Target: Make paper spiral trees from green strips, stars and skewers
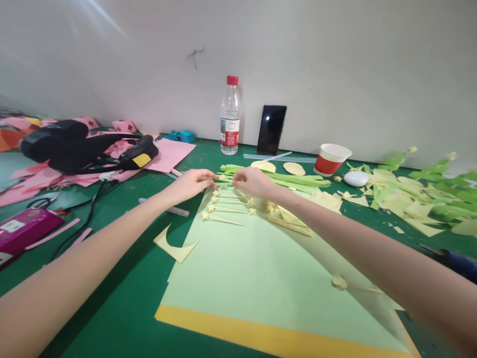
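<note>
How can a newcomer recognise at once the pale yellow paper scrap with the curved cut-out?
On the green table, find the large, pale green paper sheet, bordered by a yellow band on its near side. The pale yellow paper scrap lies at this sheet's left edge. Unlike the small, pale yellow stars nearby, it is a flat piece with one deep, curved cut-out.

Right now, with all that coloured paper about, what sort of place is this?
Probably a paper-craft workspace. What shows it: a large pale-green paper sheet, small pale-yellow stars on thin sticks, and a loose heap of yellow and green paper scraps.
</note>
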`<state>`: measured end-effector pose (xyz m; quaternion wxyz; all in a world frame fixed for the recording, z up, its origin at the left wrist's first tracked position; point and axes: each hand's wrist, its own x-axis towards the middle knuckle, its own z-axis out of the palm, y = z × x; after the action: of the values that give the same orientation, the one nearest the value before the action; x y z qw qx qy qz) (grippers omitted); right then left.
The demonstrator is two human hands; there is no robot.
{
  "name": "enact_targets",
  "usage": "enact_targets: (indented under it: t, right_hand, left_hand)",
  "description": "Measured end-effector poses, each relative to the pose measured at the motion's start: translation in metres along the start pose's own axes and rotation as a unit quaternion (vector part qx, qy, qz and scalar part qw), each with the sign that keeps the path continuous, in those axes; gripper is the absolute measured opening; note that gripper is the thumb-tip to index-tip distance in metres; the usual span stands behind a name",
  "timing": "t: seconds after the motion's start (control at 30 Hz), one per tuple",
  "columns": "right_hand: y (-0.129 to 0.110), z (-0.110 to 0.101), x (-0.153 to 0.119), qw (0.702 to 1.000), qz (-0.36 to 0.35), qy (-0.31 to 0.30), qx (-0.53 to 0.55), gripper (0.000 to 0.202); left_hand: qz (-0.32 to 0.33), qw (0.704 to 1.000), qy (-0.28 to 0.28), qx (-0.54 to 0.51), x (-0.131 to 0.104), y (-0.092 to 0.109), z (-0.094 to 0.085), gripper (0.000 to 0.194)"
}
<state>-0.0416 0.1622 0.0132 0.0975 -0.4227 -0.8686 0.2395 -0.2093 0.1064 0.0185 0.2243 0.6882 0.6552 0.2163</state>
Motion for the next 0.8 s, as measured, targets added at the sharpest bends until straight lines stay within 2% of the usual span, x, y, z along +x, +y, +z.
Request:
enact_targets:
  t: [0.4, 0.8]
  right_hand:
    - [-0.011, 0.007, 0.001, 0.993, -0.009, -0.013, -0.118, 0.025]
    - [0.005, -0.001, -0.003, 0.989, -0.011, 0.016, -0.144, 0.025]
  left_hand:
    - [-0.026, 1.0, 0.007, -0.01, 0.0, 0.002, -0.002, 0.022]
    - [-0.035, 0.999, 0.041, -0.008, -0.001, 0.002, -0.002, 0.021]
